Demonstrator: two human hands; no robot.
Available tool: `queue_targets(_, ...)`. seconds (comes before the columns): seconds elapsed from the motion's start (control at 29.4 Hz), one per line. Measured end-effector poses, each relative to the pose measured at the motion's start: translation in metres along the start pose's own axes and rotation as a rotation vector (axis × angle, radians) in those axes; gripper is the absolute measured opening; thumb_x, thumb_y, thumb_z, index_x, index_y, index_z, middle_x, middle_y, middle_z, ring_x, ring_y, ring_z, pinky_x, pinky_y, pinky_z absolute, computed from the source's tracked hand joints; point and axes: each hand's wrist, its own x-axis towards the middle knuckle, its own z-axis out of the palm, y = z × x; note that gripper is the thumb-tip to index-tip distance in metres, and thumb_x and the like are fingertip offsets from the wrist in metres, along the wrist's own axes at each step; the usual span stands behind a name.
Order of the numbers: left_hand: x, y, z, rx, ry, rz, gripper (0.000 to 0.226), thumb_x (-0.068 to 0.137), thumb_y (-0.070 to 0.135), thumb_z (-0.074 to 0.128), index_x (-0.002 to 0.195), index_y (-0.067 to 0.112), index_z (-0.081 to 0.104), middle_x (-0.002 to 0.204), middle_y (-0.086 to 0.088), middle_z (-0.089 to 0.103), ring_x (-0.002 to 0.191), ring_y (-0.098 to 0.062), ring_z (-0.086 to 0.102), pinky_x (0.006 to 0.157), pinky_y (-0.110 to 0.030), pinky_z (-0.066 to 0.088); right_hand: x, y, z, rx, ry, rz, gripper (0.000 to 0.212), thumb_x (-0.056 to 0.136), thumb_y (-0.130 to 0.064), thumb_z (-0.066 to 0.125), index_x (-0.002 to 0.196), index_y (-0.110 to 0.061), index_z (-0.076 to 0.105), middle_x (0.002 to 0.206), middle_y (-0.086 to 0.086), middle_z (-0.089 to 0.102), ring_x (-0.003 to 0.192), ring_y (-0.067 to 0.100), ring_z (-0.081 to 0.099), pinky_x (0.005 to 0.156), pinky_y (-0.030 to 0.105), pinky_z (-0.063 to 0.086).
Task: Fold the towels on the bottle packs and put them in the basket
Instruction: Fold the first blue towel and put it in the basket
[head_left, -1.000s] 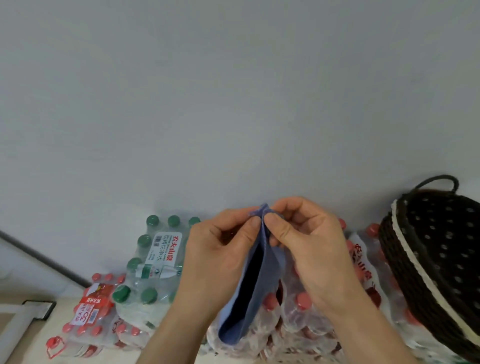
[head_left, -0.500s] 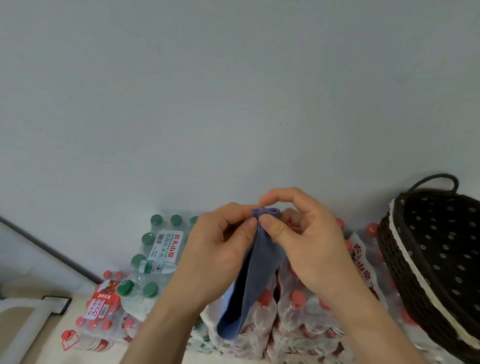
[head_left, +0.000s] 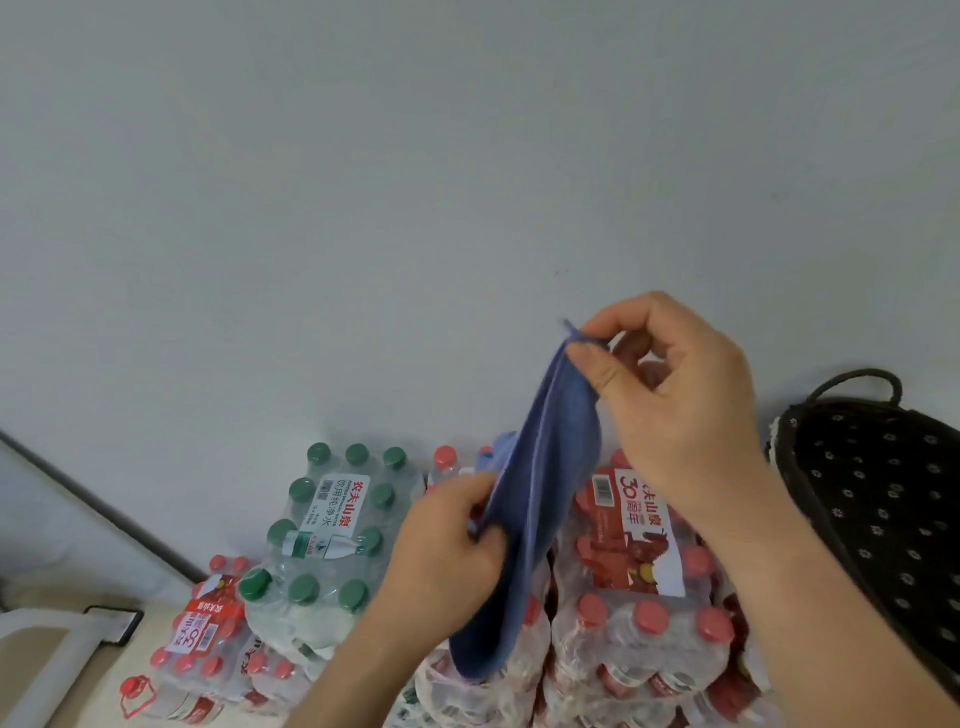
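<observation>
A blue towel (head_left: 540, 493), folded lengthwise, hangs in the air above the bottle packs. My right hand (head_left: 675, 415) pinches its top corner between thumb and forefinger. My left hand (head_left: 447, 561) grips the towel's left edge lower down. Shrink-wrapped packs of red-capped bottles (head_left: 639, 639) lie under the towel. A pack of green-capped bottles (head_left: 332, 540) sits to the left. The dark woven basket (head_left: 883, 509) with dotted lining stands at the right edge, behind my right forearm.
A plain grey wall fills the upper view. More red-capped packs (head_left: 202, 644) lie lower left on a beige floor. A white frame piece (head_left: 47, 639) sits at the far left. A bit of blue cloth (head_left: 493, 452) shows behind the held towel.
My hands have parted: the right hand rose up and to the right with the top corner, the left hand slid down along the towel's edge. The towel now stretches between them.
</observation>
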Motion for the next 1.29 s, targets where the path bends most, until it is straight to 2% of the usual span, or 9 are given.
queue_targets(0.17,-0.006,-0.04,-0.025,-0.062,0.132,-0.201,0.048,0.072,-0.012,0.058,0.083,0.034,0.069,0.077,0.02,0.07,0.076,0.002,0.064,0.065,-0.012,0.048,0.04,0.008,-0.023,-0.058,0.12,-0.084,0.01,0.087,-0.015,0.064,0.087,-0.021,0.056,0.075,-0.015,0.057,0.065,0.013,0.054,0.058,0.019,0.043)
queue_targets(0.34,-0.012,-0.045,-0.068,-0.24,0.382,-0.078,0.042,0.071,-0.006,0.061,0.091,0.031,0.065,0.087,0.005,0.069,0.07,-0.019,0.06,0.061,-0.033,0.05,0.054,0.03,-0.029,-0.156,0.134,-0.068,0.007,0.09,-0.02,0.061,0.091,-0.02,0.054,0.079,-0.021,0.055,0.072,-0.004,0.054,0.065,0.015,0.041)
queue_targets(0.41,-0.014,-0.045,-0.08,-0.239,0.335,0.028,0.049,0.08,-0.016,0.054,0.094,0.03,0.06,0.092,0.001,0.065,0.069,-0.027,0.057,0.058,-0.037,0.047,0.055,0.037,-0.03,-0.149,0.123,-0.035,0.007,0.091,-0.02,0.061,0.094,-0.017,0.055,0.08,-0.022,0.055,0.071,-0.009,0.054,0.065,0.01,0.042)
queue_targets(0.65,-0.017,-0.049,-0.106,0.166,0.087,0.283,0.05,0.074,-0.001,0.043,0.086,0.04,0.069,0.098,0.014,0.062,0.083,-0.008,0.06,0.068,-0.009,0.04,0.047,0.036,-0.027,-0.188,0.098,0.059,0.009,0.093,-0.018,0.059,0.091,-0.021,0.051,0.077,-0.017,0.056,0.066,-0.003,0.053,0.064,0.011,0.04)
queue_targets(0.82,-0.034,-0.063,-0.126,0.271,0.03,0.256,0.017,0.073,0.038,0.045,0.065,0.039,0.06,0.074,0.013,0.061,0.064,-0.008,0.055,0.057,-0.023,0.043,0.025,0.005,-0.023,-0.36,0.063,0.092,0.004,0.097,-0.021,0.05,0.098,-0.018,0.048,0.08,-0.007,0.059,0.072,0.013,0.057,0.071,0.03,0.046)
queue_targets(0.88,-0.044,-0.069,-0.135,0.172,0.004,0.228,0.025,0.075,0.051,0.055,0.073,0.029,0.065,0.072,0.009,0.063,0.067,-0.01,0.058,0.058,-0.022,0.047,0.016,-0.014,-0.023,-0.408,0.032,0.119,0.005,0.099,-0.023,0.047,0.099,-0.019,0.045,0.075,0.007,0.061,0.071,0.023,0.056,0.067,0.039,0.046)
queue_targets(1.02,-0.053,-0.072,-0.161,-0.284,0.222,0.165,0.025,0.074,0.033,0.081,0.068,0.017,0.063,0.06,0.001,0.063,0.056,-0.007,0.056,0.053,-0.015,0.045,-0.005,-0.049,-0.019,-0.449,0.019,0.191,0.007,0.1,-0.026,0.044,0.098,-0.019,0.043,0.052,0.003,0.042,0.046,0.01,0.036,0.044,0.018,0.03)
queue_targets(1.16,-0.048,-0.07,-0.188,-0.619,0.339,0.167,0.048,0.059,0.064,0.078,0.07,0.021,0.059,0.059,0.003,0.054,0.058,-0.017,0.045,0.051,-0.031,0.026,-0.021,-0.076,-0.019,-0.336,-0.015,0.275,0.01,0.099,-0.028,0.047,0.096,-0.018,0.048,0.05,0.004,0.035,0.047,0.015,0.031,0.044,0.029,0.029)
queue_targets(1.29,-0.043,-0.052,-0.194,-0.728,0.372,0.129,0.013,0.082,0.036,0.068,0.08,0.027,0.058,0.053,0.008,0.054,0.046,-0.012,0.041,0.036,-0.038,0.019,-0.03,-0.093,-0.025,-0.154,0.04,0.359,0.013,0.097,-0.028,0.053,0.085,-0.025,0.052,0.066,0.013,0.047,0.058,0.023,0.035,0.051,0.031,0.031)
